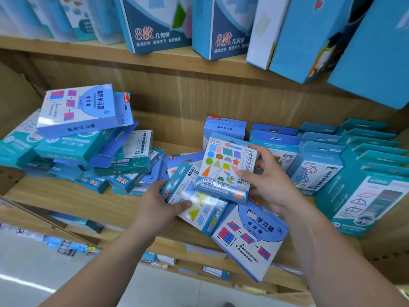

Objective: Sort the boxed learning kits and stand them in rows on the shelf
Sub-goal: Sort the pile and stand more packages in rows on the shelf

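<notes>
My right hand (272, 180) grips a white and blue shapes kit box (223, 167) by its right edge, holding it tilted above the wooden shelf (88, 200). My left hand (161, 202) grips a second, flatter kit box (199, 207) that lies on the shelf, thumb on its face. Beside them an area-learner box (250, 238) hangs over the shelf's front edge. At the left, a loose pile of blue and teal boxes (84, 147) lies flat. At the right, several blue boxes stand in rows (318, 160).
Tall blue boxes (155, 25) stand on the upper shelf, some leaning forward over my working space at the right. Big teal boxes (365, 200) fill the shelf's right end. Lower shelves with small goods show beneath.
</notes>
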The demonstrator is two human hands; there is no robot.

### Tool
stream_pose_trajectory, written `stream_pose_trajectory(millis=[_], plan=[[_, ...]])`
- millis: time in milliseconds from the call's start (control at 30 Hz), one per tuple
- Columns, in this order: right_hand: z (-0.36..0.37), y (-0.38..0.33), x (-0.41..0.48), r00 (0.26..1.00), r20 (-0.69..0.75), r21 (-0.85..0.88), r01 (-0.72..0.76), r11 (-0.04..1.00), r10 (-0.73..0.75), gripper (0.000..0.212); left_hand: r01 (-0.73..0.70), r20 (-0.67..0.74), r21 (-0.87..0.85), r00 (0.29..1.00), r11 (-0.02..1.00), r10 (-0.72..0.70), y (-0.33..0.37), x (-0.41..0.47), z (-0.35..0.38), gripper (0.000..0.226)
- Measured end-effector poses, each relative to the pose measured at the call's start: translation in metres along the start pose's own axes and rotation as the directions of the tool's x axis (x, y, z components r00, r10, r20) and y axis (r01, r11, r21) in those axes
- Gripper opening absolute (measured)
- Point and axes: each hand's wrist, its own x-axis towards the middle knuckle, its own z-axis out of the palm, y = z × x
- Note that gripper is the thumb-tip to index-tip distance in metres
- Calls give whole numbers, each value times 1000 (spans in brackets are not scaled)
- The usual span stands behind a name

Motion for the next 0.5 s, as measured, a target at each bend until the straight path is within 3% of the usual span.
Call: stream_pose_trajectory(millis=[167, 300, 400, 500], plan=[[-14, -7, -3, 1000, -22, 47, 23, 999, -22, 62, 6, 31, -165, 1000, 986, -1, 18, 3, -5, 38], [-29, -12, -4, 1000, -9, 53, 26, 998, -26, 64, -57, -94, -252, 995, 966, 34, 33, 12, -10, 33], [-36, -16, -4, 1000, 4, 46, 26, 999, -26, 66, -118, -194, -129, 977, 985, 92, 43, 24, -4, 49], [-38, -16, -4, 999, 19, 42, 30, 999, -31, 65, -184, -216, 163, 952, 969, 217, 41, 33, 11, 74]])
